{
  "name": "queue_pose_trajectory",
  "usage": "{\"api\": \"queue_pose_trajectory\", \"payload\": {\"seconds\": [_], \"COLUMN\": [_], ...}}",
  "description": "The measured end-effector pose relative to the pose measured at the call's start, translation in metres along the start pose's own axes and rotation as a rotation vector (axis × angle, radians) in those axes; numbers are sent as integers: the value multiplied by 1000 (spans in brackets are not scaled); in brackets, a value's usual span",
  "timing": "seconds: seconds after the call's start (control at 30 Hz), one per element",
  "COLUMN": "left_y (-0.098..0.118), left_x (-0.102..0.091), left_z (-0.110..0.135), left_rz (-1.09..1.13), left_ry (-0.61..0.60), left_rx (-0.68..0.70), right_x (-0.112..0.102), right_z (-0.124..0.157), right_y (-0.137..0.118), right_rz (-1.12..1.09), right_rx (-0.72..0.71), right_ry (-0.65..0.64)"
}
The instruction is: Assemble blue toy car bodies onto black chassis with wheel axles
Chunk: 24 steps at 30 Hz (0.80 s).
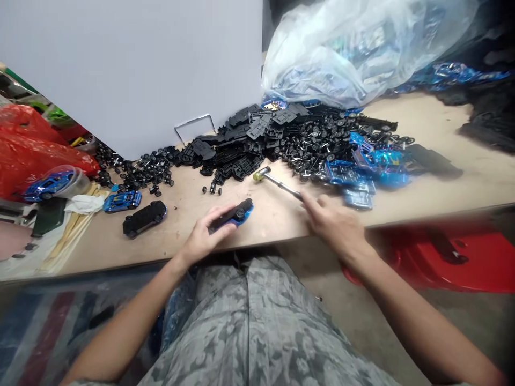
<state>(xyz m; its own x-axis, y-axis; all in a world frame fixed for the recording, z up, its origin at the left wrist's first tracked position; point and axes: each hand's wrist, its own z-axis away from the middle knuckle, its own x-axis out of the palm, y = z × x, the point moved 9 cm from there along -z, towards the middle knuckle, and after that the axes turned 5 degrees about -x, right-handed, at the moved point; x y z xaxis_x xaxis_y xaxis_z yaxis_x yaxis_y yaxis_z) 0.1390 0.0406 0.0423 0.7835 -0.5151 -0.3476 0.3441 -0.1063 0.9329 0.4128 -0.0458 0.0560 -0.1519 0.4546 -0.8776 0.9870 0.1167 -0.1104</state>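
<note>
My left hand [209,233] is closed round a blue toy car [240,213], tilted with its black underside and wheels up, near the table's front edge. My right hand [333,222], slightly blurred, grips the handle of a small hammer [284,186]. The hammer's yellowish-faced head points left, above and to the right of the car. Left of my left hand, another toy car [145,219] lies with its black base up, and a blue toy car [122,201] sits behind it.
Black chassis plates [241,139] and wheel axles [308,145] are heaped at the back. Blue car bodies [382,163] lie at the right, before a clear plastic bag [322,59]. A red bag [36,150] is at far left. A red stool [475,262] stands below the table.
</note>
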Motion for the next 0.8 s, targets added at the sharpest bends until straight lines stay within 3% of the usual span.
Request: {"api": "queue_pose_trajectory", "payload": {"seconds": [0.1,0.23,0.3,0.37,0.57,0.7,0.8], "left_y": [-4,1,5,8,3,10,14], "left_x": [16,43,52,57,56,55,42], "left_z": [2,2,1,0,1,0,-4], "left_rz": [316,718,837,936,1014,1056,1124], "left_ry": [10,-17,-21,-11,59,3,47], "left_rx": [-113,-232,-274,-301,-297,-255,-203], "right_x": [1,-1,2,8,16,16,15], "right_z": [-26,-38,-38,-36,-33,-35,-35], "right_y": [-19,-74,-95,-108,-112,-113,-117], "right_rz": [-248,-470,-749,-877,-926,-917,-883], "right_rx": [-89,-203,-179,-145,-111,-106,-132], "right_ry": [86,119,118,102,54,16,30]}}
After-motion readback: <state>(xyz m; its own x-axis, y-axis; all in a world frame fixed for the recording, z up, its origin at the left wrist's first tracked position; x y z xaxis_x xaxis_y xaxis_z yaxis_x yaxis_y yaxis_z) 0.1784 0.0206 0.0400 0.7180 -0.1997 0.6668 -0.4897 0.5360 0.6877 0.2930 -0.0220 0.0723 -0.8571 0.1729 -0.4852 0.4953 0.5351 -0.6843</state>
